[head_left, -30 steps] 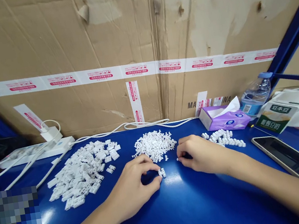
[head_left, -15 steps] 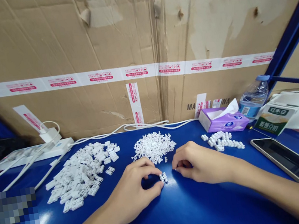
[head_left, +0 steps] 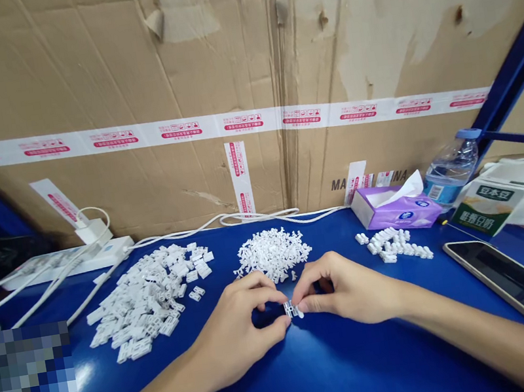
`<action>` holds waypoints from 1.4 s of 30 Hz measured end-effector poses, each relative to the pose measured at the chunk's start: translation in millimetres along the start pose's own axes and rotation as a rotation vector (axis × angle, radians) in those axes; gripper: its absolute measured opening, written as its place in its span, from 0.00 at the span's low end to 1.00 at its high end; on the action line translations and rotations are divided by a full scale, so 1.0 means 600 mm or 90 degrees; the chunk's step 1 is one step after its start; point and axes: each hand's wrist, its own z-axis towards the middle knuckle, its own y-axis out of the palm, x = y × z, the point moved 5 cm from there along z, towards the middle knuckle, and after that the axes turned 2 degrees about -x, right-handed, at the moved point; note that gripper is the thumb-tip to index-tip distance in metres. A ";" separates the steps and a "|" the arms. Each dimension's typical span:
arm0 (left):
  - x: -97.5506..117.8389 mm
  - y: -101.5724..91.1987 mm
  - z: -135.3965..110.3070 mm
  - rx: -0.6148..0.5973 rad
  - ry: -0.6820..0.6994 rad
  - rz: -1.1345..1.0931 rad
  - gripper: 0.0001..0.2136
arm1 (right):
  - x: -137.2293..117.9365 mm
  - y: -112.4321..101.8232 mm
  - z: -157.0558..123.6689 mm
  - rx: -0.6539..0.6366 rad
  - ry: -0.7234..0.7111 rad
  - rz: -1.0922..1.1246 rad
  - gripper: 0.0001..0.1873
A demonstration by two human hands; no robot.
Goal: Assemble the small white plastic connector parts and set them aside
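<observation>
Between thumb and fingers, my left hand (head_left: 245, 321) pinches a small white slotted plastic piece (head_left: 289, 309) just above the blue tabletop. My right hand (head_left: 339, 290) is closed on a tiny white plastic peg (head_left: 300, 313), held against the right side of the slotted piece. Whether the peg sits inside a slot is hidden by my fingertips. Behind my hands lies a heap of small white pegs (head_left: 274, 254). To the left spreads a larger pile of white slotted pieces (head_left: 144, 301), and a small group of white pieces (head_left: 393, 243) lies to the right.
A purple tissue pack (head_left: 397, 214), a water bottle (head_left: 451, 169), a green-and-white carton (head_left: 487, 203) and a phone (head_left: 515, 288) stand or lie on the right. At back left is a power strip (head_left: 121, 250) with white cables. Cardboard (head_left: 122, 66) walls the back.
My right hand has moved left with the peg and brought it to the slotted piece in my left hand. The left hand keeps its pinch. The camera view has shifted slightly.
</observation>
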 end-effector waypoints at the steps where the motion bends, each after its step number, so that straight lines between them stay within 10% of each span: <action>1: 0.000 0.000 0.000 0.000 0.002 0.002 0.07 | 0.000 0.001 0.000 0.003 0.003 -0.005 0.05; 42: 0.004 0.001 -0.006 0.042 0.032 0.038 0.06 | 0.014 0.019 -0.001 0.057 0.093 0.072 0.12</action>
